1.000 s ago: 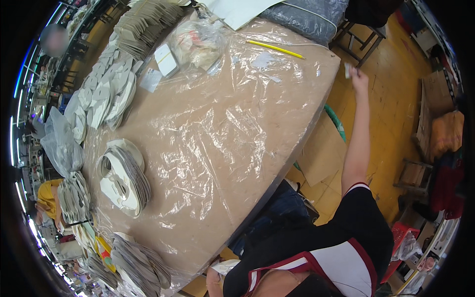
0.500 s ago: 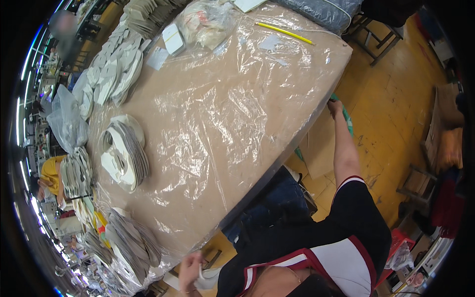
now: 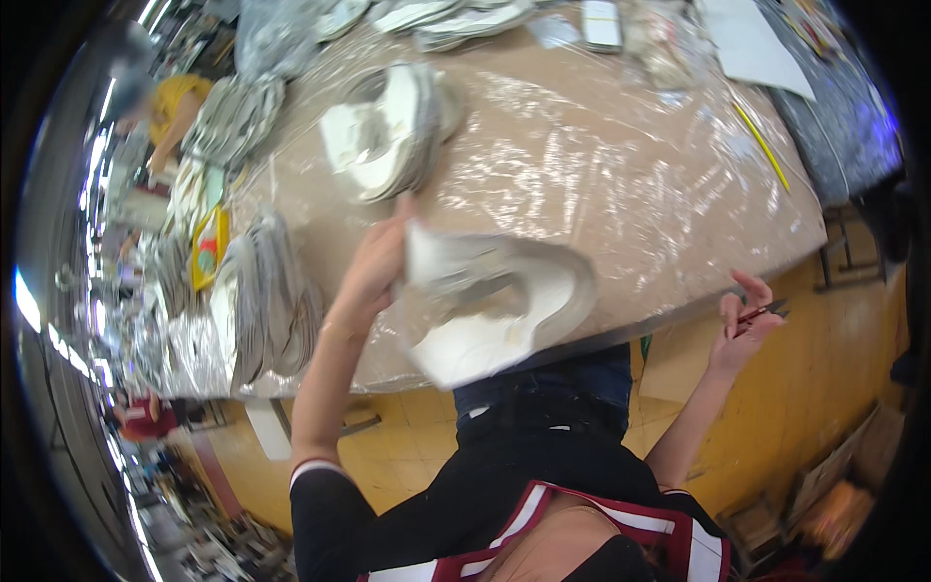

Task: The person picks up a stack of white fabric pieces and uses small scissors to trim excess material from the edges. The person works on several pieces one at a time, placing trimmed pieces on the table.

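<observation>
My left hand grips the edge of a white shoe upper and holds it over the table's near edge. The upper is blurred by motion; an oval opening shows in its middle. Just beyond my left hand a stack of white shoe uppers lies on the table. My right hand is off the table's right front edge, its fingers partly curled round small thread snips with a reddish handle and dark blades.
Clear plastic film covers the brown table. More stacks of uppers line its left side, near a yellow tray. A yellow pencil-like stick lies at the right, by white sheets. A person in yellow is at the far left.
My view has turned. My right hand has come up from beside the table's edge and now shows snips. My left hand has moved up over the table with a shoe upper.
</observation>
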Motion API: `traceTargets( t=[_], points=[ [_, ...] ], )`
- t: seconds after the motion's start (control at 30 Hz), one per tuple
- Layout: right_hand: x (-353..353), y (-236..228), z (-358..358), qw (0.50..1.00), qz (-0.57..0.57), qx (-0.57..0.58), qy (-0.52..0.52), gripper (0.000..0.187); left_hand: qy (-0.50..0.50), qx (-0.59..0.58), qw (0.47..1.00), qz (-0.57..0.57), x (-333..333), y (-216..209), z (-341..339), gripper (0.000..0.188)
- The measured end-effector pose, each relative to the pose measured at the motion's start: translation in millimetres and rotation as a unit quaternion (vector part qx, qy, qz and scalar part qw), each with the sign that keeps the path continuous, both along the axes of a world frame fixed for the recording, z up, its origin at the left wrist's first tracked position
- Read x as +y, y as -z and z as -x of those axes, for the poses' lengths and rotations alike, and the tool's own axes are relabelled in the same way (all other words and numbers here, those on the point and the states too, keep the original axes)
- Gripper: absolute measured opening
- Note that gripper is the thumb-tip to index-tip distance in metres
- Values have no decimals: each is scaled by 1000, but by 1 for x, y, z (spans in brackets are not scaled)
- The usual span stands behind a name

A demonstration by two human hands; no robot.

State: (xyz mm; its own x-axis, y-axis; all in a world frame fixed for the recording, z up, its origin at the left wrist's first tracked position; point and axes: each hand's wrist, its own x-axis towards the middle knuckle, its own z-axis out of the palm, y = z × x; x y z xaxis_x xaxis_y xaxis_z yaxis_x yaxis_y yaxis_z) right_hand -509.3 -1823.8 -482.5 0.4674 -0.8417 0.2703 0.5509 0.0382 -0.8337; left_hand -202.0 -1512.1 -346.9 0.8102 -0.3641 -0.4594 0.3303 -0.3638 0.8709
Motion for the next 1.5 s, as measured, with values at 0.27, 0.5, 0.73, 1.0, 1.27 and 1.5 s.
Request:
traceTargets(
  t=[0.27,0.5,0.73,1.0,1.27,1.5],
  points=[
    [97,-80,-143,893,214,352,-181,37,127,-77,984,99,-8,33,3,45],
    [106,-81,-154,855,182,433,-221,13,224,5,968,110,22,41,6,40],
    [105,-111,-134,835,176,421,-307,26,228,151,941,201,38,23,13,33],
    [122,-126,-152,763,503,297,-277,37,290,172,924,182,32,23,28,34],
    [128,-121,-160,723,576,251,-287,39,328,183,916,141,27,16,35,31],
    [132,-104,-157,779,513,226,-281,31,350,126,905,206,19,24,38,28]
  ],
)
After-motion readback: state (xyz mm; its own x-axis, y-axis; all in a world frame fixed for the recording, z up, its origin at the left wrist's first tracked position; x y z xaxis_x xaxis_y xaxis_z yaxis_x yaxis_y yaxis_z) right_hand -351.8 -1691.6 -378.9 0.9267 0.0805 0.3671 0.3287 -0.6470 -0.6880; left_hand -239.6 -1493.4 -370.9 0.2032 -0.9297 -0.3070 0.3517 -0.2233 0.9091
